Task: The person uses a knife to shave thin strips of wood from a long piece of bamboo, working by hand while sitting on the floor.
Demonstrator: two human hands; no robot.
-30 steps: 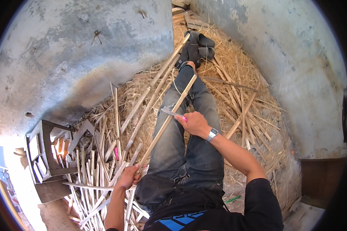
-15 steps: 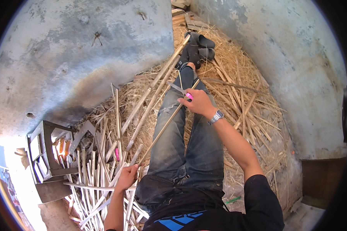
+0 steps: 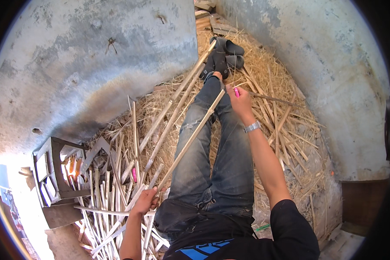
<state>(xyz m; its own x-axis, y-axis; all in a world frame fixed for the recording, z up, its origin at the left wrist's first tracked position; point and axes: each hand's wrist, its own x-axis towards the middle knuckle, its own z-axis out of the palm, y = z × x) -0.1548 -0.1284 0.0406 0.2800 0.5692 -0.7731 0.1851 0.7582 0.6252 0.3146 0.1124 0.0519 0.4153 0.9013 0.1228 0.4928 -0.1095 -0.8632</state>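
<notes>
I sit on straw with my legs in blue jeans (image 3: 212, 160) stretched out and black shoes (image 3: 223, 54) on my feet. My left hand (image 3: 145, 200) grips the near end of a long pale bamboo strip (image 3: 190, 141) that runs diagonally over my left thigh. My right hand (image 3: 240, 100), a silver watch on its wrist, is stretched out near the strip's far end by my shins and holds a knife with a pink handle (image 3: 236, 92). The blade is hard to make out.
Several more long bamboo strips (image 3: 171, 115) lie to my left, and a heap of split strips (image 3: 112, 190) lies by my left hip. A grey frame-like stand (image 3: 52, 167) sits at the left. Concrete walls (image 3: 95, 65) close in on both sides. Straw and shavings (image 3: 286, 125) cover the ground.
My right hand has slid with the knife along the strip away from me, from above my knees to near my shins. My left hand has kept its grip.
</notes>
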